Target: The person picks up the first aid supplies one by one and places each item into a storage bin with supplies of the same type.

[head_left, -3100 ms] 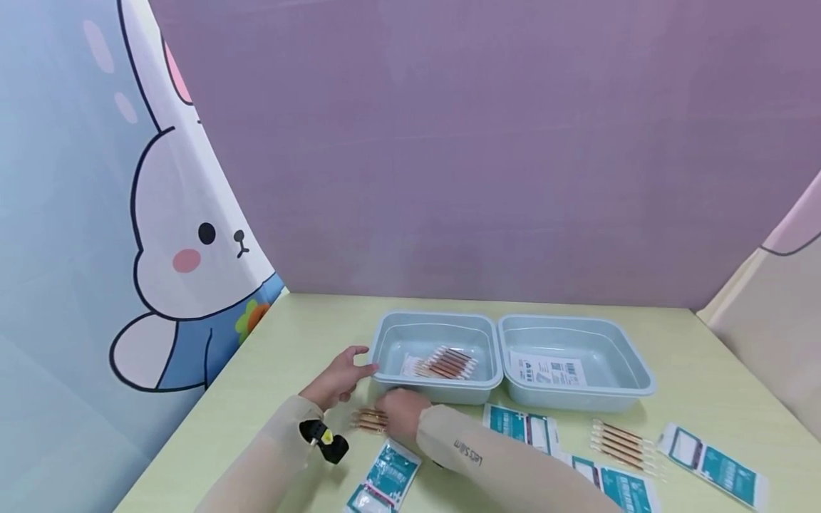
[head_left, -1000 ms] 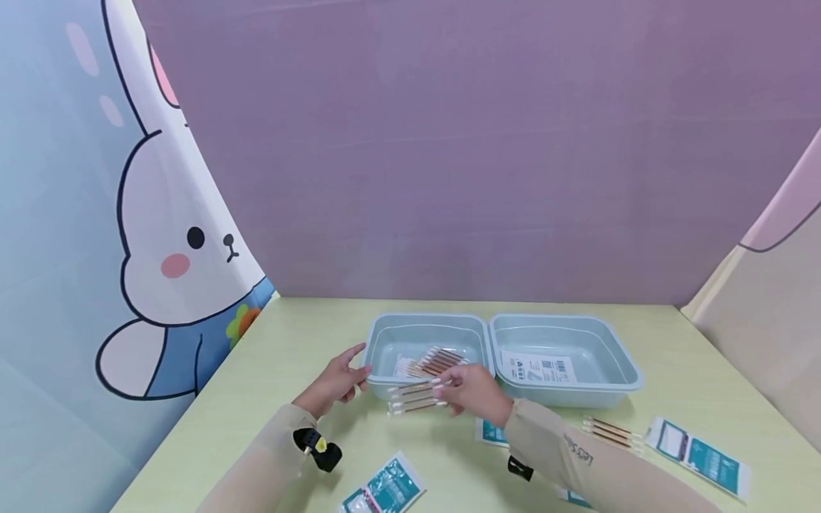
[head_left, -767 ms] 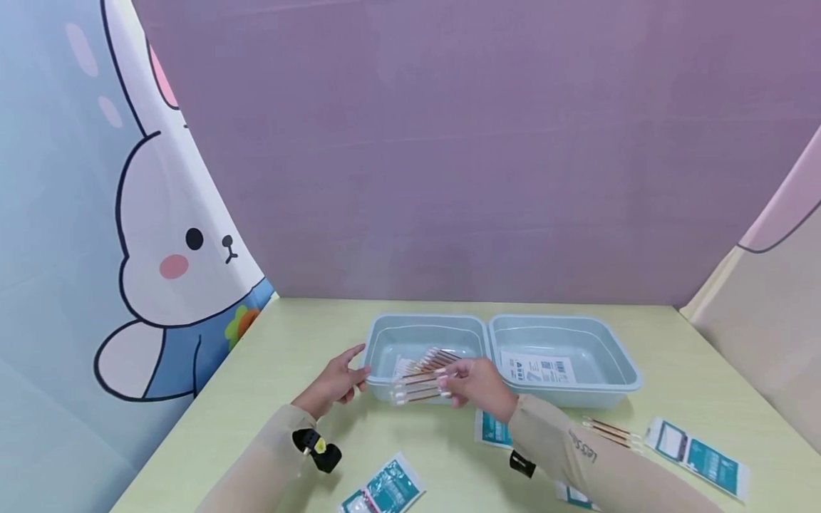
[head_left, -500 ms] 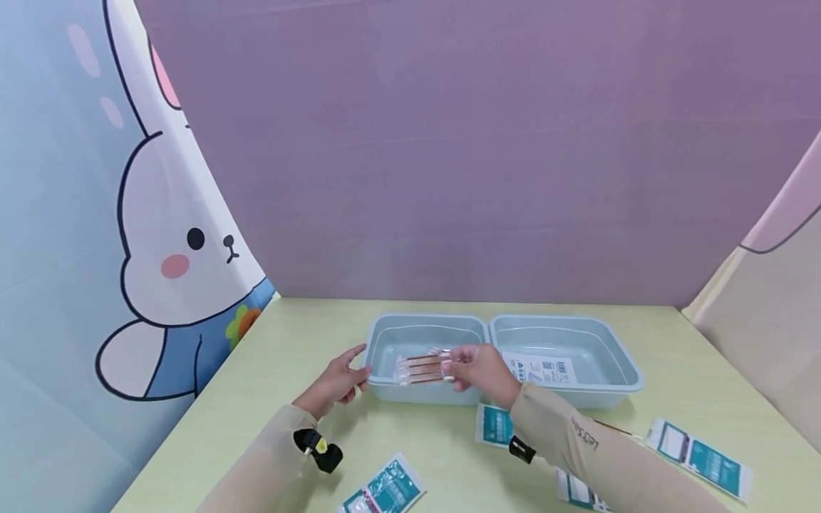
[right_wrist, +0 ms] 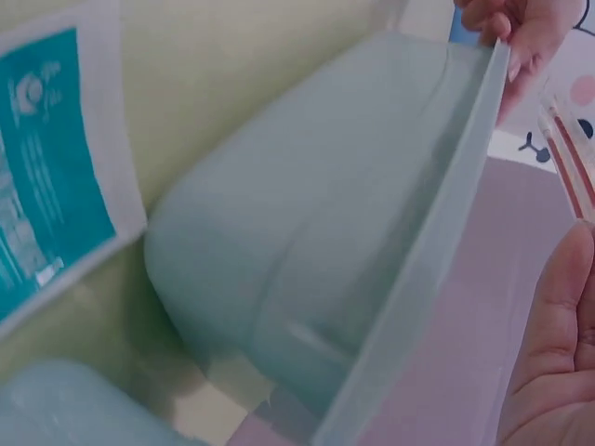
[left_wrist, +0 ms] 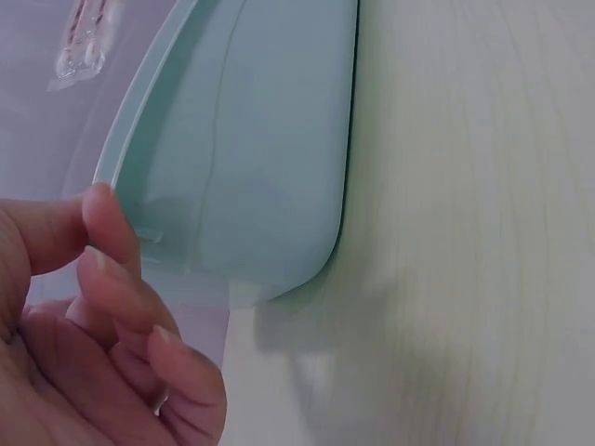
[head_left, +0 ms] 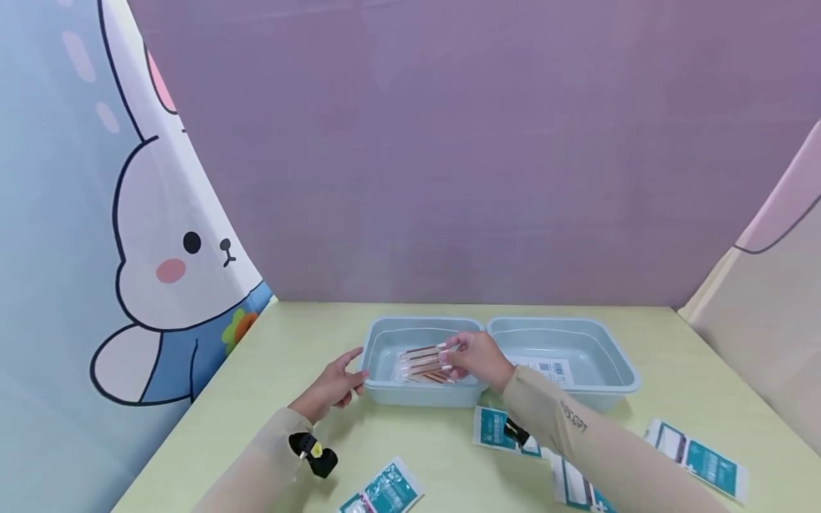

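My right hand pinches the right end of a clear packet of brown-stick cotton swabs inside the left pale-blue plastic tub. More swabs show under it in the tub. In the right wrist view the packet sticks out beyond my thumb, above the tub's rim. My left hand touches the tub's front left corner with thumb and index finger spread. In the left wrist view a fingertip of the left hand meets the rim, the other fingers loosely bent.
A second blue tub with a white label in it stands close on the right. Teal-and-white packets lie in front: one packet at front centre, another packet by the right wrist, and a further packet at far right.
My right hand has picked up the swab packet from the table, lifted it over the tub's front rim and brought it down inside. My left hand has stayed at the tub's corner.
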A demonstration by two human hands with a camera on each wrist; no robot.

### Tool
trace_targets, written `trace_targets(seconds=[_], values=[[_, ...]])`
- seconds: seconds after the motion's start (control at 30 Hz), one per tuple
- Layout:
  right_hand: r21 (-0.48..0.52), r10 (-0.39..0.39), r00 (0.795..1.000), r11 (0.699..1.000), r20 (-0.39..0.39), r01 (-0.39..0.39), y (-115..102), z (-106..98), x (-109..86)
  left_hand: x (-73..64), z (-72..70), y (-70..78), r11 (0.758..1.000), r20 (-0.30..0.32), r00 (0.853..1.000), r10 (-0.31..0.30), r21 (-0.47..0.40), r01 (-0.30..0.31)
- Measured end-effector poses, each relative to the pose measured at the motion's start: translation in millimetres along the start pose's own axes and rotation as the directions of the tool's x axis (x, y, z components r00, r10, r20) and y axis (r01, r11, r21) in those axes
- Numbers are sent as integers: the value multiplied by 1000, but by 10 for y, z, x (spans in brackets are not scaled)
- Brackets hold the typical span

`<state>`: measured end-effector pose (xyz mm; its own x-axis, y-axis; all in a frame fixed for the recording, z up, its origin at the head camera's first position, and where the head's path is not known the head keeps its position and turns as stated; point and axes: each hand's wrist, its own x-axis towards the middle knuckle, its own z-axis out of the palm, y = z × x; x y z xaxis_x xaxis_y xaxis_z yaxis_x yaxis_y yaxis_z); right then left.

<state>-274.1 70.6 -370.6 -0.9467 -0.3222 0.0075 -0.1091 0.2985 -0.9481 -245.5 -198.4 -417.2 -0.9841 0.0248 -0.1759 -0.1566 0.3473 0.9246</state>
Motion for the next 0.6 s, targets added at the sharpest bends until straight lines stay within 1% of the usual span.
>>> trace_targets(seconds=[0.13,0.23,0.3,0.43,0.53,0.6], values=[[-34,-28,1000,999,-5,28,-32,-24,76,-10,-16,-1,1000,-1,1000,0,11,0],[-72,-40,999,997,27,42,-74,-27,146,-15,-18,-17,1000,-11,1000,-9,18,9],[-115,-41,998,992,55,48,-111,-28,201,-8,-14,-32,1000,-16,1000,-8,18,8],[-184,-25,995,982,100,44,-176,-26,328,21,-4,-49,1000,-11,1000,8,8,-8],[-190,-1,993,981,118,24,-215,-15,420,38,0,-44,1000,-13,1000,12,7,-12],[-186,13,993,983,117,9,-234,-5,480,42,2,-29,1000,-19,1000,12,7,-11]])
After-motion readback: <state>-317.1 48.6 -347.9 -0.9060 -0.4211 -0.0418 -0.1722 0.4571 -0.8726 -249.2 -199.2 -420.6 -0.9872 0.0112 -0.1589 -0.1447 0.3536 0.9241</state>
